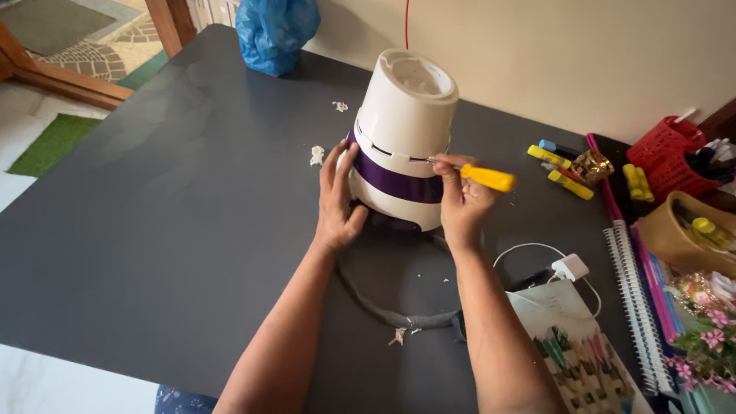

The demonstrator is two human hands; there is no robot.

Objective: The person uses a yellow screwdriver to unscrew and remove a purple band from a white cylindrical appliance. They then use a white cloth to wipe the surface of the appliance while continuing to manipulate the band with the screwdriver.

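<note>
Mixer base [402,130], white with a purple band, stands upside down near the middle of the dark table [153,230], its underside facing up so I can get at the row of slots around its wall. My left hand [339,201] presses flat against its left side, fingers spread over the purple band and thumb low, which steadies the base against the push from the other side. My right hand [462,198] is closed around the yellow handle of a screwdriver [475,174], and the thin metal tip points left into one of the slots, just at the seam above the band. The two hands are apart, one on each flank of the base, so it sits braced between them.

Its grey cord [383,307] trails out from underneath and curls across the table towards me, lying slack and out of the way. Small white scraps [317,156] lie just left of the base, with another bit further back and one by the cord.

A blue bag [276,31] sits at the far edge of the table. To my right, well clear of the work, are yellow markers [571,184], a red basket [671,153], a spiral notebook [636,307], a white charger [570,267] with its thin cable, and some pink flowers [709,337].
</note>
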